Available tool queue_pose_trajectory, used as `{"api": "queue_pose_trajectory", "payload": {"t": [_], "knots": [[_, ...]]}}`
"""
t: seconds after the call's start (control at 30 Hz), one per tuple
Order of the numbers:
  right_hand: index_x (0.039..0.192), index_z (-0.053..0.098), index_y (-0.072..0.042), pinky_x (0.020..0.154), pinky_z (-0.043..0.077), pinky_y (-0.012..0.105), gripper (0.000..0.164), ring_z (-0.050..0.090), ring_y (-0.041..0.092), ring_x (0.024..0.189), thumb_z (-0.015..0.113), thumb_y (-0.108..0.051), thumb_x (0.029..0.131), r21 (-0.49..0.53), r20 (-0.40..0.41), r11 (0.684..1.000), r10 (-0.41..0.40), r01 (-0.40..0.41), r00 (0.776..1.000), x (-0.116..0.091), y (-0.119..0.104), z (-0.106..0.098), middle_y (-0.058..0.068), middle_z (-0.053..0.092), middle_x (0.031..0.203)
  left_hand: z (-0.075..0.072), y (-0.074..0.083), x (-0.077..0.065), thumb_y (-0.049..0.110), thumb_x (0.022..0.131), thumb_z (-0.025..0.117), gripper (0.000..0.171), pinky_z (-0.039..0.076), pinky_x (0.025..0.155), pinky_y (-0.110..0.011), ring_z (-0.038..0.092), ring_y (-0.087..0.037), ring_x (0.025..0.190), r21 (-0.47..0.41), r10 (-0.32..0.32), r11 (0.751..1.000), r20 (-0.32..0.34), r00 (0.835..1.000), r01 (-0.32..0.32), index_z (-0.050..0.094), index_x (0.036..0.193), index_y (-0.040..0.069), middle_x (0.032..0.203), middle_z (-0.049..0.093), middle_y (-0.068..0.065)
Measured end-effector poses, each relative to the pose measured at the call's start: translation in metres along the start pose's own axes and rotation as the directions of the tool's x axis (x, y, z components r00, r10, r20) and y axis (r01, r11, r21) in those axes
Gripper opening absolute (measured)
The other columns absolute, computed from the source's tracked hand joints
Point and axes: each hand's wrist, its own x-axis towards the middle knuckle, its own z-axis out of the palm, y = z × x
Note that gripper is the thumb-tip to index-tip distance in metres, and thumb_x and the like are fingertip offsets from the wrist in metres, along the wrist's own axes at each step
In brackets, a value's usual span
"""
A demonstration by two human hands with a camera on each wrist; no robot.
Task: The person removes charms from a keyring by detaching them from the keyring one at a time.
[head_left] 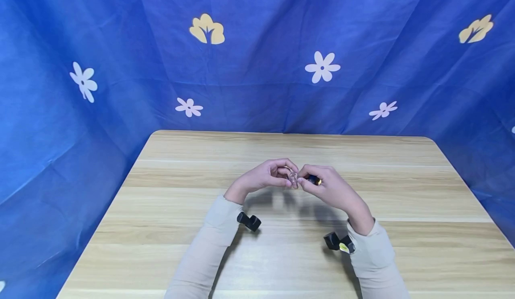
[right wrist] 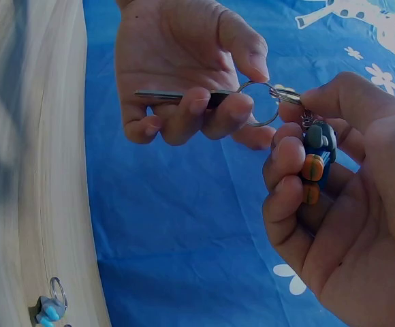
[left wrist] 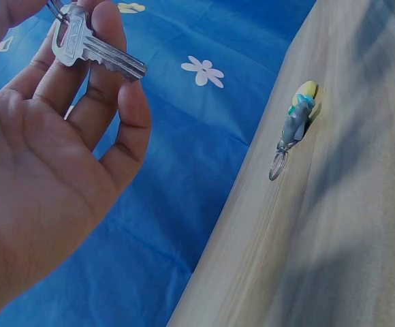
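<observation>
Over the table, my left hand (head_left: pixel 267 174) holds a silver key (left wrist: pixel 82 42) against its curled fingers, with the thumb at the metal key ring (right wrist: pixel 261 126). The key's toothed blade sticks out past the fingertips. Facing it, my right hand (head_left: pixel 330 186) pinches the small metal end of a keychain charm (right wrist: pixel 320 144) between thumb and forefinger. This dark blue and grey figure with orange parts hangs inside the curled fingers. Between both hands, the key ring meets the charm's metal link. In the head view the fingers partly hide these small pieces.
On the wooden table (head_left: pixel 193 227) lies a second keychain figure (left wrist: pixel 294 126), grey with light blue and yellow, with its own metal ring; both wrist views show it. A blue flowered curtain (head_left: pixel 257 66) hangs around the table. Each sleeve carries a black wrist camera (head_left: pixel 249 222).
</observation>
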Motion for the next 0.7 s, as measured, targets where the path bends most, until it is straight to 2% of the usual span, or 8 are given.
{"api": "queue_pose_trajectory", "payload": {"t": [0.2, 0.4, 0.53, 0.7], "knots": [[0.089, 0.067, -0.013, 0.057, 0.043, 0.021, 0.008, 0.048, 0.003, 0.064, 0.061, -0.008, 0.091, 0.003, -0.003, 1.000, 0.027, -0.027, 1.000, -0.0017, 0.0005, -0.0043, -0.006, 0.059, 0.073, -0.0008, 0.0000, -0.0006, 0.005, 0.088, 0.062, 0.025, 0.053, 0.087, -0.028, 0.068, -0.010, 0.090, -0.005, -0.008, 1.000, 0.011, 1.000, 0.008, 0.054, 0.111, 0.001, 0.089, 0.073, 0.007], [0.091, 0.068, -0.012, 0.056, 0.042, 0.021, 0.008, 0.046, 0.003, 0.061, 0.061, -0.008, 0.091, -0.005, 0.003, 0.999, 0.047, -0.047, 0.999, -0.0020, 0.0023, -0.0061, -0.006, 0.058, 0.073, -0.0011, 0.0015, -0.0014, 0.001, 0.090, 0.058, 0.017, 0.052, 0.090, -0.031, 0.070, -0.013, 0.092, -0.010, -0.001, 1.000, 0.050, 0.999, 0.001, 0.054, 0.106, 0.006, 0.092, 0.076, 0.000], [0.091, 0.068, -0.013, 0.056, 0.043, 0.021, 0.008, 0.047, 0.003, 0.062, 0.062, -0.008, 0.090, -0.009, 0.004, 1.000, 0.026, -0.026, 1.000, -0.0016, 0.0021, -0.0060, -0.006, 0.059, 0.073, -0.0010, 0.0029, -0.0023, 0.002, 0.090, 0.057, 0.016, 0.050, 0.096, -0.035, 0.071, -0.015, 0.094, -0.004, -0.010, 1.000, 0.058, 0.998, 0.010, 0.054, 0.105, 0.009, 0.094, 0.076, -0.004], [0.089, 0.068, -0.012, 0.058, 0.045, 0.021, 0.008, 0.048, 0.002, 0.065, 0.062, -0.006, 0.090, -0.022, -0.006, 0.999, -0.031, 0.031, 1.000, -0.0012, 0.0011, -0.0046, -0.006, 0.061, 0.076, -0.0011, 0.0029, -0.0028, 0.008, 0.090, 0.056, 0.014, 0.044, 0.104, -0.037, 0.070, -0.016, 0.100, 0.037, -0.034, 0.999, 0.043, 0.998, 0.032, 0.054, 0.104, 0.011, 0.094, 0.076, -0.003]]}}
